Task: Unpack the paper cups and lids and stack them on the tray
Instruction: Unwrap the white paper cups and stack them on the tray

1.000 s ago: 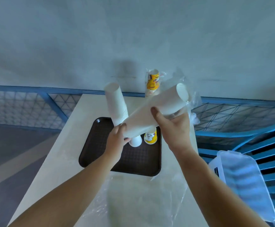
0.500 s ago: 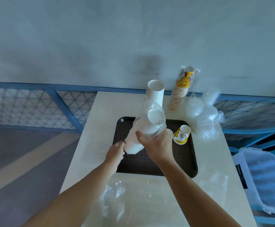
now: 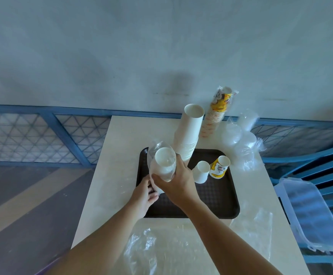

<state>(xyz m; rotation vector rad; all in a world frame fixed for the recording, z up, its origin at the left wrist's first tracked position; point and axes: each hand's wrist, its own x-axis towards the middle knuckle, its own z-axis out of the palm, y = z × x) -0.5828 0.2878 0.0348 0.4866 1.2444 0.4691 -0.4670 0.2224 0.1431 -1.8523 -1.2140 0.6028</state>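
A wrapped sleeve of white cups (image 3: 162,165) tilts over the tray's (image 3: 211,205) left side, with the right hand (image 3: 176,184) curled round its middle and the left hand (image 3: 143,197) gripping its lower end. A bare white stack (image 3: 189,135), a single white cup (image 3: 201,172) and a yellow cup (image 3: 220,167) already stand on the tray. The wrapped yellow sleeve (image 3: 219,108) and bagged lids (image 3: 239,141) sit on the tabletop (image 3: 112,175) behind, so I judge the task under half done.

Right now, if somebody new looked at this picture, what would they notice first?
Probably the plastic-wrapped stack of white cups in the middle, gripped by the right hand above the brown tray, left hand at its lower end. Then the tall unwrapped cup stack at the tray's far edge, and a yellow cup beside a small white cup on the tray.
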